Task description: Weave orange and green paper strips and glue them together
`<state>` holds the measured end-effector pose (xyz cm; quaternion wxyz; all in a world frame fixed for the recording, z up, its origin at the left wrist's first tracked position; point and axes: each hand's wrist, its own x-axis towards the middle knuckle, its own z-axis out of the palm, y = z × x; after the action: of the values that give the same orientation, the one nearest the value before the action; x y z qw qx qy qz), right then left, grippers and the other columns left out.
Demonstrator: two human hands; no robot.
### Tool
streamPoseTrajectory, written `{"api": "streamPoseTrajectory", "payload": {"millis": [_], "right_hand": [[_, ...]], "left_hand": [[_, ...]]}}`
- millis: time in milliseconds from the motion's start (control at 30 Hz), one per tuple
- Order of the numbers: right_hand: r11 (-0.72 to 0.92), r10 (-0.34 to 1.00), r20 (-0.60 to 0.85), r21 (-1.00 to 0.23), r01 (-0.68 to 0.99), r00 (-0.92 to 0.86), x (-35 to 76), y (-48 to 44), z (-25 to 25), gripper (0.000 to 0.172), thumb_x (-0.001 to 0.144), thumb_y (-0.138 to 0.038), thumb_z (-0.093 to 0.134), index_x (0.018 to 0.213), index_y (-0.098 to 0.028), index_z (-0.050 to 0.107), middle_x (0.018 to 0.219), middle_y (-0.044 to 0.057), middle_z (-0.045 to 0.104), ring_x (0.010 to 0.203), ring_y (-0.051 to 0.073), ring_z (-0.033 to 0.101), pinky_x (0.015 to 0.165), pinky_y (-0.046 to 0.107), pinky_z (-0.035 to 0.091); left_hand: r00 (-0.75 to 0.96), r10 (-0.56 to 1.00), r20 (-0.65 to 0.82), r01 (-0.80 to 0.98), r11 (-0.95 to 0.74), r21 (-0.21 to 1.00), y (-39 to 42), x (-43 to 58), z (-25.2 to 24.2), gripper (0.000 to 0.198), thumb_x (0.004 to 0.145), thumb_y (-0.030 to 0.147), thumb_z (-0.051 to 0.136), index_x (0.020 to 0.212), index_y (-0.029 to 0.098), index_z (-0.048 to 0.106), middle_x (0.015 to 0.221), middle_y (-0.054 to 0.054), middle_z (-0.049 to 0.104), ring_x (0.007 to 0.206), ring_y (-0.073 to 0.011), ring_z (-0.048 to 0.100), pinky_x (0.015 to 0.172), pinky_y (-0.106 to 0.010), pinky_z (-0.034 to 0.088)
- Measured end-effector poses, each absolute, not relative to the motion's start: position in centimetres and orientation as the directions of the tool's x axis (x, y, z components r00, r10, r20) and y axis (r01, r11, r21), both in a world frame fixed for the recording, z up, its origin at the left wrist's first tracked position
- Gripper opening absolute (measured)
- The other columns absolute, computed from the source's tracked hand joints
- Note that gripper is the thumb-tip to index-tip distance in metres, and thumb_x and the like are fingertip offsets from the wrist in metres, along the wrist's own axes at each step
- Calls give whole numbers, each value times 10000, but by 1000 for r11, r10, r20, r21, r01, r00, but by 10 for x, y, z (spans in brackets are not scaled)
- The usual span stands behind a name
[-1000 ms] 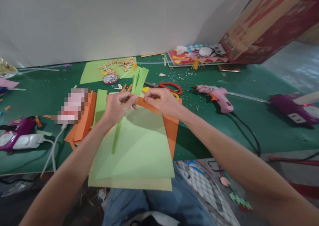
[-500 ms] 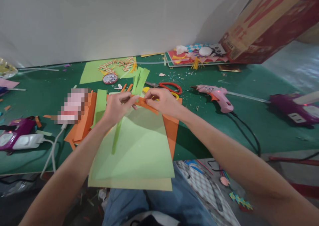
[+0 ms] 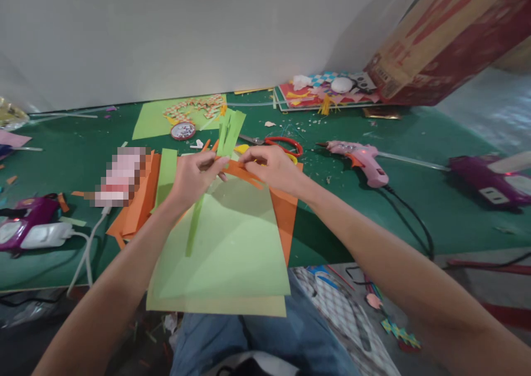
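Between my hands are orange paper strips (image 3: pixel 240 171), crossed by green paper strips (image 3: pixel 230 132) that fan out upward. My left hand (image 3: pixel 194 174) pinches the crossing, thumb on top. One long green strip (image 3: pixel 194 226) hangs down from under it over the pale green sheet (image 3: pixel 232 249). My right hand (image 3: pixel 271 166) is closed on the orange strips, its thumb and forefinger together; their far ends poke out below the fingers. Behind my right hand lie red-handled scissors (image 3: pixel 284 144) and a yellow handle (image 3: pixel 292 158), partly covered. Orange paper (image 3: pixel 284 221) shows beneath the pale sheet.
At right rests a pink glue gun (image 3: pixel 360 160), its cord curving to the table's front edge. Purple power strips (image 3: pixel 493 179) sit at both sides. A blurred-out phone-like item (image 3: pixel 122 177) lies left on folded orange paper (image 3: pixel 143 199). A paper bag (image 3: pixel 440 38) stands at back right.
The green strips have tilted slightly to the left and come closer together at the top. Both hands have shifted a little left, still on the strips.
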<state>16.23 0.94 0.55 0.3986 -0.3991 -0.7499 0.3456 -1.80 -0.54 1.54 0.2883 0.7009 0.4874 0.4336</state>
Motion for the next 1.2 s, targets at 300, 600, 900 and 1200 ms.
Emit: {"api": "streamPoseTrajectory", "payload": {"millis": [300,600,900,1200], "right_hand": [[447,866,317,-837,315,-386,163,9,7,92,729,-213,512,646,-181,537,667,-3,607,638,110,529,639,259,416],[456,865,331,-832,314,-377,163,10,4,92,706,-157,489,657,-175,565,694,5,631,654,111,545,650,257,418],[454,864,334,-840,296,-376,164,10,6,95,717,-150,497,675,-174,579,714,7,646,672,113,553,681,262,428],[440,867,313,-847,300,-388,163,10,8,139,760,-259,563,648,-179,550,667,2,611,618,103,516,627,259,412]], "left_hand": [[178,925,336,425,-381,821,-4,-20,13,433,788,364,622,494,182,361,463,58,356,524,-143,666,413,-180,348],[181,922,342,431,-387,815,-5,-19,14,431,792,356,624,496,182,363,459,57,362,524,-146,666,420,-184,355],[159,927,341,450,-375,810,-5,-20,14,411,801,343,615,498,180,390,467,51,411,531,-137,662,443,-191,369],[159,927,341,444,-375,814,-5,-20,15,404,797,330,614,500,182,383,470,55,391,533,-138,664,440,-189,371]]}}
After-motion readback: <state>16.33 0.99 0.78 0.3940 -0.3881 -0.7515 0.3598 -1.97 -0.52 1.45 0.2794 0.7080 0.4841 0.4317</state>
